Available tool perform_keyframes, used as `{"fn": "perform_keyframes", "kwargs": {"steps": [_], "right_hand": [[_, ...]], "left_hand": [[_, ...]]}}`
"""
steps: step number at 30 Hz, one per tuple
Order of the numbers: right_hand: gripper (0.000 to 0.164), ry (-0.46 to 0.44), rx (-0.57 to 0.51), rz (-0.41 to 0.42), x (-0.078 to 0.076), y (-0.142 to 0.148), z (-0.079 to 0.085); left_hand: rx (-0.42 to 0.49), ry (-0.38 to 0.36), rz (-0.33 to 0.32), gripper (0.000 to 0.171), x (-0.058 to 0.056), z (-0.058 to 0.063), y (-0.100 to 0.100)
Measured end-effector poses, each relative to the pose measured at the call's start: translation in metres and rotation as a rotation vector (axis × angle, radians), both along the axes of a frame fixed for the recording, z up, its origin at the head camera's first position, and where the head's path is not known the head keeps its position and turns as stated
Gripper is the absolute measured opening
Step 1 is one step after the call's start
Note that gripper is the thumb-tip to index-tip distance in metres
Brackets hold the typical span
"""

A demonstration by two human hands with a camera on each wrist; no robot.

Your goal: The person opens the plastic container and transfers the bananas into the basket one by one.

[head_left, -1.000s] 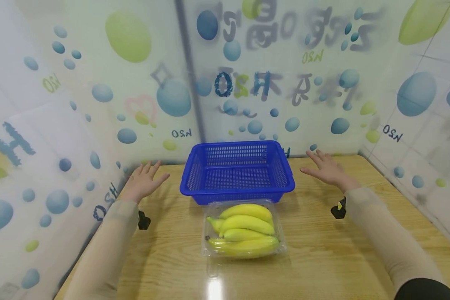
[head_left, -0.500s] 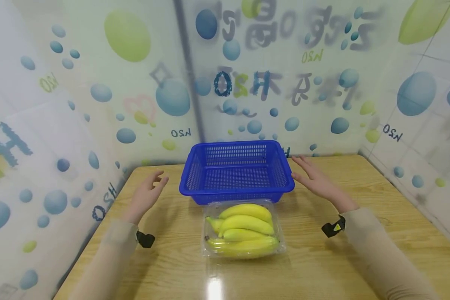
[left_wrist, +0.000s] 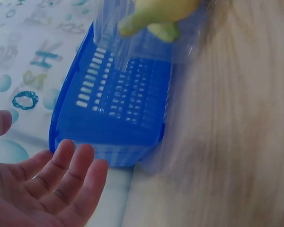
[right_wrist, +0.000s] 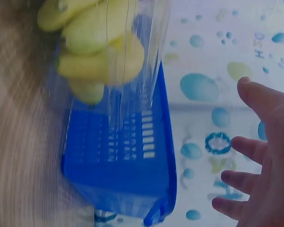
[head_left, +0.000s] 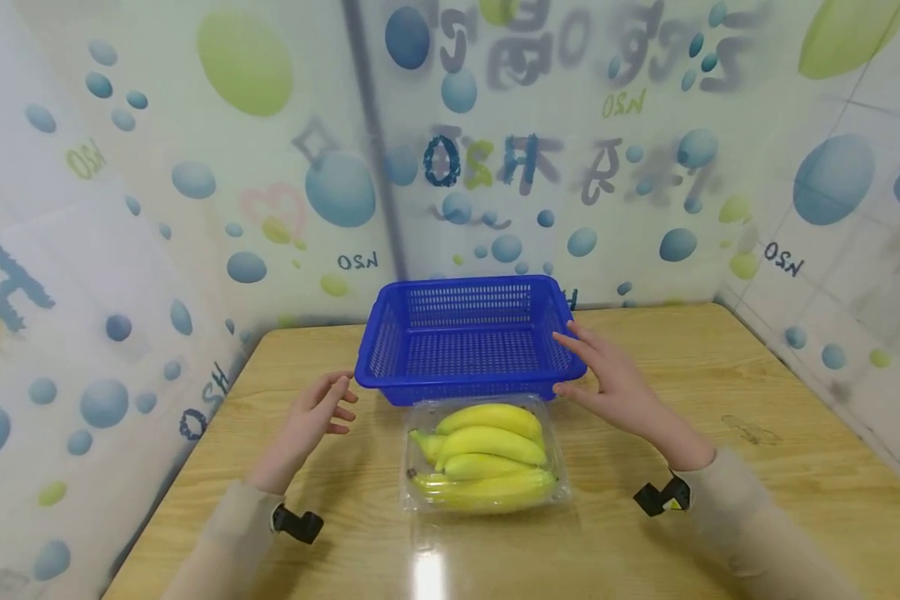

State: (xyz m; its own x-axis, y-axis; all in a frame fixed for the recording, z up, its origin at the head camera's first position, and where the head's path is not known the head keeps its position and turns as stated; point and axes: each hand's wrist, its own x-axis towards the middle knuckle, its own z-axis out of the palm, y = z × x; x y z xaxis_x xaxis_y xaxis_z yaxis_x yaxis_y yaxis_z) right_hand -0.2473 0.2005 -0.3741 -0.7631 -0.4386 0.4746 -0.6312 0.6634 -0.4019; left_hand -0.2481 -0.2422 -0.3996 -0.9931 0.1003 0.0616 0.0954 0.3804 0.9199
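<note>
Several yellow bananas (head_left: 491, 445) lie inside a clear plastic container (head_left: 559, 429) on the table. Directly behind it stands a blue perforated plastic basket (head_left: 468, 385) with nothing visible inside. My left hand (head_left: 309, 427) is in the air left of the container, near the basket's front left corner, fingers relaxed and holding nothing. On the other side, my right hand (head_left: 617, 385) has its fingers spread, overlapping the basket's right front corner in the head view; contact cannot be told. Both wrist views show the palms apart from the container.
The wooden table (head_left: 690, 367) ends at a wall covering (head_left: 285, 192) printed with blue and green bubbles, behind and at both sides. A black wrist camera (head_left: 297, 524) hangs under the left wrist, another wrist camera (head_left: 662, 496) under the right.
Both hands have come inward and nearer to me, from beside the basket toward the container's sides. The basket and container stay in place; the head view has shifted slightly.
</note>
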Motion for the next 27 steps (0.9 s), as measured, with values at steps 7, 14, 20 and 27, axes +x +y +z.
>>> {"fn": "perform_keyframes", "kwargs": {"steps": [7, 14, 20, 27], "right_hand": [[0.069, 0.082, 0.028, 0.054, 0.025, -0.019, 0.0], [0.066, 0.066, 0.051, 0.136, 0.045, -0.042, -0.003], [0.068, 0.004, 0.08, 0.221, 0.056, -0.066, -0.01], [0.071, -0.006, 0.149, 0.271, 0.061, -0.085, -0.016]], "left_hand": [[0.116, -0.086, 0.037, 0.052, 0.016, -0.009, 0.011], [0.245, -0.168, -0.006, 0.055, 0.021, -0.028, 0.023], [0.336, -0.24, -0.077, 0.059, 0.025, -0.038, 0.038], [0.414, -0.323, -0.19, 0.057, 0.027, -0.053, 0.054]]}}
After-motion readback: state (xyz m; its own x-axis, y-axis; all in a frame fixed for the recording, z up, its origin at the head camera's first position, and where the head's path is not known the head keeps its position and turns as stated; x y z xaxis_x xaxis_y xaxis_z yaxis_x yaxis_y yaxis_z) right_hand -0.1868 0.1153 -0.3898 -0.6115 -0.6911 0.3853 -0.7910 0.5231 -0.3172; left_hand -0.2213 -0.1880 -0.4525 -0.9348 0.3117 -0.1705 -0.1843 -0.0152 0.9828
